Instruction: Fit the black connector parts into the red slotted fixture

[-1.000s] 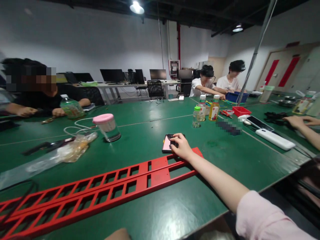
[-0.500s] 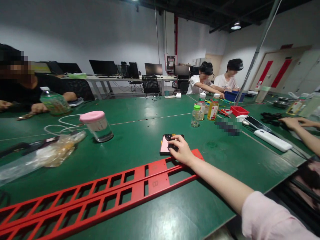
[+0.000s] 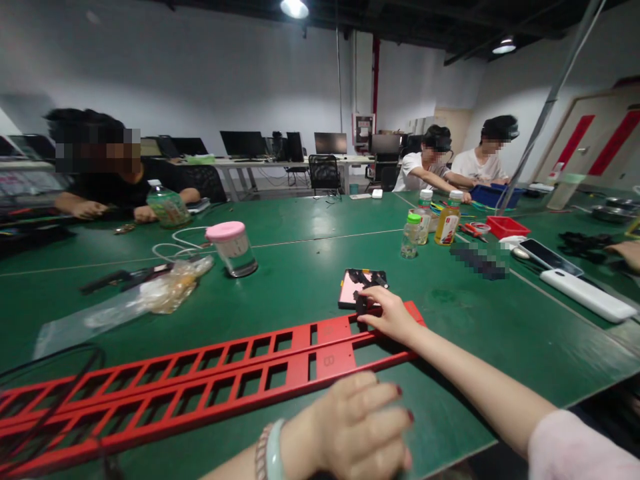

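My right hand (image 3: 387, 313) pinches a small black part (image 3: 361, 305) between thumb and fingers, at the front edge of a shallow black-rimmed box (image 3: 347, 293) with a pink inside. Several more black pieces (image 3: 367, 277) lie in that box. Below the hand, two long red slotted frames (image 3: 327, 360) lie side by side, the nearer one marked "B". My left hand (image 3: 357, 423), slightly blurred, is over the table in front of the frames. Its fingers are loosely bent and apart, with nothing visible in them. A pale green bangle (image 3: 275, 448) circles the left wrist.
A pink-lidded jar (image 3: 233, 250) and a plastic bag (image 3: 165, 290) are at left. Bottles (image 3: 447, 223), a red tray (image 3: 506, 228), a phone (image 3: 550, 257) and a white power bank (image 3: 587, 297) sit at right. Other people work around the green table (image 3: 280, 280).
My left hand has come into view at the bottom. My right hand has drawn back slightly from the box, a black part now visible in its fingers. The view has turned left.
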A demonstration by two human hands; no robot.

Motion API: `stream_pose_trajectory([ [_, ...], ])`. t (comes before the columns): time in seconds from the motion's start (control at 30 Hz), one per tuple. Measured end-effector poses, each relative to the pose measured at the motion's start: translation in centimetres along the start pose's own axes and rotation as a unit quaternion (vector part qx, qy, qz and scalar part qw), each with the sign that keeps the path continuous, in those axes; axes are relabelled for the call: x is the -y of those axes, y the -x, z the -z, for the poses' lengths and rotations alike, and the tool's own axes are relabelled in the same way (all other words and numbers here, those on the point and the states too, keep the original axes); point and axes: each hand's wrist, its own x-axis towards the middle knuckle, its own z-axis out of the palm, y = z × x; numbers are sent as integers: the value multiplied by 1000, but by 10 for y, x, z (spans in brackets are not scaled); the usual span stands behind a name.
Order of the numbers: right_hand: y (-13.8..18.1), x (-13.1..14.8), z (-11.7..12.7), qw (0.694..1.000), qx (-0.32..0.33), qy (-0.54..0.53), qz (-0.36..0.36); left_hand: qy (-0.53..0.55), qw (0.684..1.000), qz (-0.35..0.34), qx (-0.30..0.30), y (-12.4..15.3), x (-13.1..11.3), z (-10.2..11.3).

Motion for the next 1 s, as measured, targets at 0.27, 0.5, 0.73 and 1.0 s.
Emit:
stream_pose_trajectory([
  [0.27, 2, -3, 1, 999, 31, 7, 30, -106, 987, 103, 63, -4, 62, -32],
  [0.5, 5, -4, 0, 997, 64, 5, 45, -54, 963, 194, 179, 4, 65, -31],
  [0.73, 8, -7, -1, 993, 98, 29, 63, -23, 953, 216, 211, 4, 65, -34],
  [1.0, 8, -11, -4, 990, 113, 44, 78, -17, 952, 224, 207, 3, 66, -34],
])
